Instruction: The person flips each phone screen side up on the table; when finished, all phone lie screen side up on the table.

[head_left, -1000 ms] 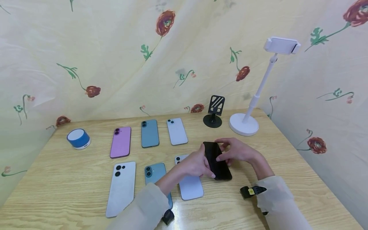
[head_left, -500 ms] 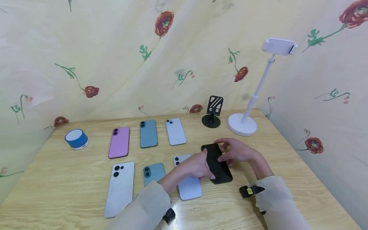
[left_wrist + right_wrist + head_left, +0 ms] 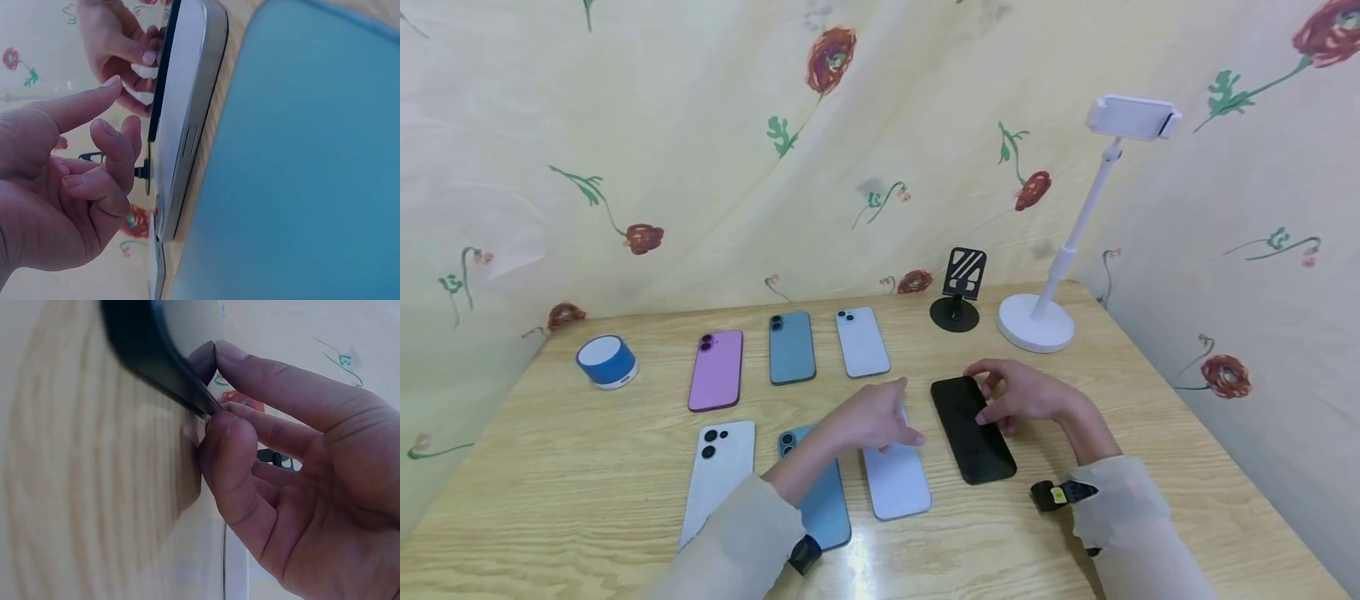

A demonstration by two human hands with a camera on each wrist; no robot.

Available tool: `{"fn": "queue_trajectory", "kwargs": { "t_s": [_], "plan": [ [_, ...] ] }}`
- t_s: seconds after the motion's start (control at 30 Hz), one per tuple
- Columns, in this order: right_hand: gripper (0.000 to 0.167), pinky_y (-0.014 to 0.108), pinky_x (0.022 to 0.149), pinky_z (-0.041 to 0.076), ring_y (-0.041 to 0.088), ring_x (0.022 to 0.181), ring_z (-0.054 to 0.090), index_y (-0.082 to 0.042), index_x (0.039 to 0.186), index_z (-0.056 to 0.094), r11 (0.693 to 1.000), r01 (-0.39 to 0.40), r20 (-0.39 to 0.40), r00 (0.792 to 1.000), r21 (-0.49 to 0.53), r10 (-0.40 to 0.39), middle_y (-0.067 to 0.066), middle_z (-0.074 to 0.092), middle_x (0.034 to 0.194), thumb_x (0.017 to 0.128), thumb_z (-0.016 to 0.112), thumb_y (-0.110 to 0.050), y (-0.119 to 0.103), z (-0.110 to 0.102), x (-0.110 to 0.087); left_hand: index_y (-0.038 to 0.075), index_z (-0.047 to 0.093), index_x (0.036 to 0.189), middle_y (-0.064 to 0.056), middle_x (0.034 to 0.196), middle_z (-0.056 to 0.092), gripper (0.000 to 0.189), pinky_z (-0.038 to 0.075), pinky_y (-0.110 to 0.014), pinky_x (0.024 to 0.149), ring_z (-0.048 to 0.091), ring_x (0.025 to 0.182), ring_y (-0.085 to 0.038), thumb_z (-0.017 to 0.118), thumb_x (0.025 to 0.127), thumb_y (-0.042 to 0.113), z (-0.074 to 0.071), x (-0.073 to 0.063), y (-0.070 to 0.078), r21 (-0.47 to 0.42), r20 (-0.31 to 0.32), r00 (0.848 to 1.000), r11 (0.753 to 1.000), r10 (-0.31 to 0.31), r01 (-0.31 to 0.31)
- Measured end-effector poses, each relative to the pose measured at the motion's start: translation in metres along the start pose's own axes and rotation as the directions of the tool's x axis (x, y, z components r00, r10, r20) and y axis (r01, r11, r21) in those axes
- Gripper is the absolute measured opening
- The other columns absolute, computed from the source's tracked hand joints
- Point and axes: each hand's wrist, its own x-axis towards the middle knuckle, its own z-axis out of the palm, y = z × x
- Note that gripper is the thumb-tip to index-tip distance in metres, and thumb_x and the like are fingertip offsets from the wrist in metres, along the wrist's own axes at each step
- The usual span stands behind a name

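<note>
A black smartphone (image 3: 972, 442), dark screen up, lies slightly slanted at the right of the table. My right hand (image 3: 1022, 390) pinches its right edge, the thumb over the screen; in the right wrist view, fingertips meet at the edge of the phone (image 3: 140, 340). My left hand (image 3: 874, 417) hangs over a pale lavender phone (image 3: 898, 483), hiding its camera end. Its forefinger and thumb are extended and its other fingers loosely curled, with nothing in them, as the left wrist view of this hand (image 3: 81, 169) shows. Below the left wrist lies a blue phone (image 3: 827, 508).
A white phone (image 3: 718, 479) lies front left. Behind are a purple phone (image 3: 715, 371), a second blue phone (image 3: 792, 350) and a small white phone (image 3: 862, 343). A blue speaker (image 3: 606, 362), black phone stand (image 3: 955, 312) and tall white stand (image 3: 1036, 323) stand farther back.
My left hand has let go of the black phone and moved left over the lavender one. The black phone has shifted slightly toward the front right, my right hand still at its edge.
</note>
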Motion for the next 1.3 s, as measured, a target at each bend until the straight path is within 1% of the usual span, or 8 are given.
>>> {"fn": "queue_trajectory", "kwargs": {
  "t_s": [0.23,0.5,0.63,0.73,0.9,1.0,1.13,1.3],
  "plan": [
    [0.072,0.036,0.065,0.060,0.020,0.069,0.065,0.000,0.149,0.047,1.000,0.010,0.021,1.000,0.000,-0.010,0.014,0.054,0.106,0.087,0.084,-0.007,-0.001,0.001,-0.001,-0.001,0.035,0.163,-0.003,0.075,0.066,0.088,0.042,-0.027,0.056,0.061,0.056,-0.017,0.084,0.093,0.023,-0.009,-0.011,-0.016,-0.027,-0.032,0.999,1.000,-0.010,0.009],
    [0.072,0.037,0.066,0.060,0.020,0.071,0.065,0.000,0.147,0.048,1.000,0.004,0.042,0.999,0.000,-0.004,0.013,0.054,0.105,0.086,0.085,-0.006,-0.001,0.002,-0.001,-0.002,0.035,0.162,-0.003,0.071,0.064,0.089,0.040,-0.026,0.055,0.060,0.055,-0.017,0.084,0.092,0.022,-0.012,-0.018,-0.025,-0.050,-0.040,0.999,0.999,-0.022,0.020],
    [0.071,0.038,0.067,0.060,0.021,0.071,0.065,0.000,0.146,0.048,1.000,-0.006,0.054,0.999,-0.012,0.007,0.013,0.055,0.105,0.086,0.085,-0.007,-0.002,0.003,-0.001,-0.003,0.038,0.161,-0.004,0.074,0.063,0.086,0.042,-0.027,0.055,0.060,0.057,-0.017,0.084,0.092,0.021,-0.013,-0.027,-0.030,-0.035,-0.053,0.998,0.999,-0.026,0.024],
    [0.070,0.037,0.069,0.060,0.021,0.071,0.066,-0.002,0.146,0.049,0.998,-0.022,0.039,0.999,-0.054,0.025,0.015,0.057,0.109,0.086,0.085,-0.010,-0.005,0.002,0.000,-0.004,0.038,0.160,-0.003,0.068,0.063,0.085,0.042,-0.029,0.058,0.059,0.054,-0.017,0.083,0.093,0.022,-0.013,-0.035,-0.034,-0.013,-0.047,0.998,0.999,-0.040,0.039],
    [0.061,0.034,0.071,0.057,0.019,0.076,0.066,-0.001,0.143,0.056,0.991,0.019,-0.076,0.997,-0.130,-0.029,0.019,0.064,0.117,0.091,0.082,-0.019,-0.016,0.001,0.000,-0.006,0.034,0.161,-0.005,0.058,0.062,0.089,0.039,-0.029,0.057,0.058,0.049,-0.018,0.083,0.093,0.023,-0.008,-0.047,-0.036,0.006,-0.048,0.997,0.998,-0.062,0.063],
    [0.051,0.035,0.070,0.059,0.019,0.077,0.067,0.002,0.139,0.061,0.988,0.083,-0.118,0.988,-0.128,-0.099,0.017,0.067,0.111,0.095,0.078,-0.019,-0.028,0.005,0.000,-0.007,0.030,0.162,-0.005,0.060,0.064,0.093,0.038,-0.029,0.054,0.060,0.050,-0.018,0.084,0.093,0.024,-0.006,-0.053,-0.034,0.003,-0.058,0.995,0.997,-0.078,0.078],
    [0.043,0.035,0.070,0.062,0.019,0.077,0.067,0.001,0.135,0.064,0.985,0.126,-0.091,0.986,-0.120,-0.137,0.010,0.069,0.102,0.098,0.076,-0.016,-0.046,0.015,0.006,-0.007,0.027,0.163,-0.004,0.065,0.068,0.096,0.041,-0.028,0.052,0.063,0.051,-0.018,0.084,0.092,0.022,-0.002,-0.058,-0.033,-0.011,-0.054,0.995,0.996,-0.085,0.085],
    [0.043,0.033,0.069,0.061,0.018,0.072,0.067,0.000,0.137,0.064,0.986,0.130,-0.016,0.991,-0.102,-0.132,0.008,0.069,0.096,0.098,0.075,-0.013,-0.062,0.030,0.019,-0.007,0.026,0.164,-0.003,0.064,0.069,0.097,0.042,-0.027,0.049,0.058,0.046,-0.016,0.084,0.092,0.023,0.001,-0.062,-0.031,-0.014,-0.021,0.995,0.995,-0.098,0.098]
  ]
}}
